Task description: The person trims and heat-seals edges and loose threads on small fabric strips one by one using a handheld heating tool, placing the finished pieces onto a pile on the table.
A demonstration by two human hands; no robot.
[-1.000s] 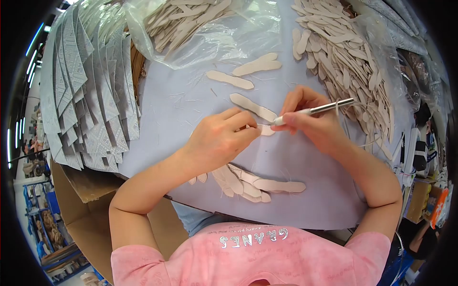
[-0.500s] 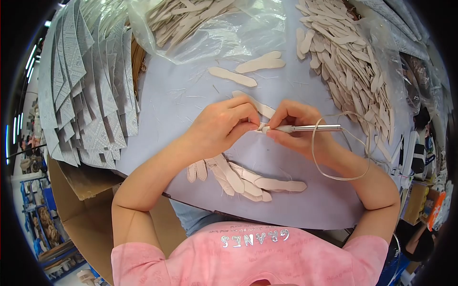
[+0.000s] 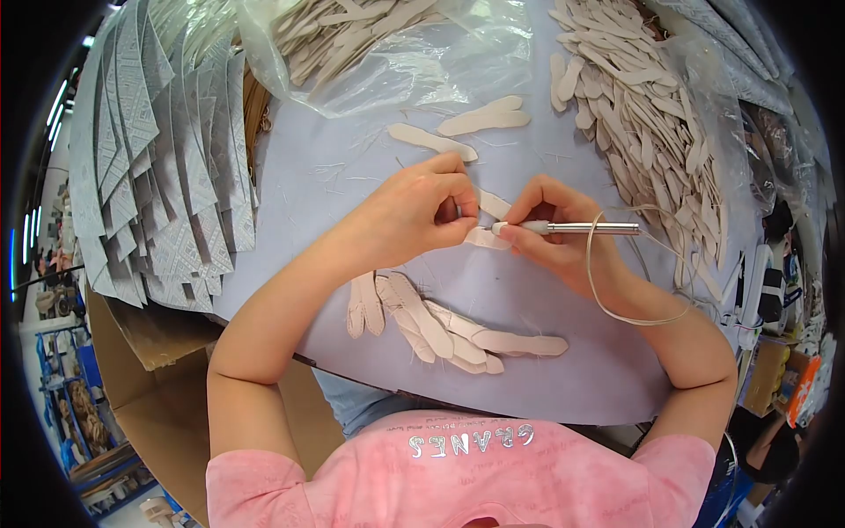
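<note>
Over the middle of the table, my left hand [image 3: 422, 211] is closed in a pinch at the left end of a small beige strip [image 3: 487, 238]. My right hand [image 3: 563, 231] wraps its fingers round a white and silver pen-like tool [image 3: 590, 228], its tip at the strip, with a thin cord looping off behind. Another beige strip [image 3: 491, 203] lies just beyond, partly hidden by my left hand. Several beige pieces [image 3: 422, 317] overlap near the front edge. Two more loose places hold strips farther back, a single one [image 3: 431, 141] and an overlapping pair [image 3: 484, 117].
Stacked grey patterned sheets [image 3: 167, 176] stand at the left. A large heap of beige pieces [image 3: 642, 114] lies at the right, and another pile [image 3: 343, 35] lies by clear plastic [image 3: 422, 70] at the back. An open cardboard box [image 3: 158, 396] is below the table's left edge.
The tool has swung from a slanted to a nearly level position, and its cord now loops over my right wrist. My left hand has risen slightly, uncovering pieces near the front.
</note>
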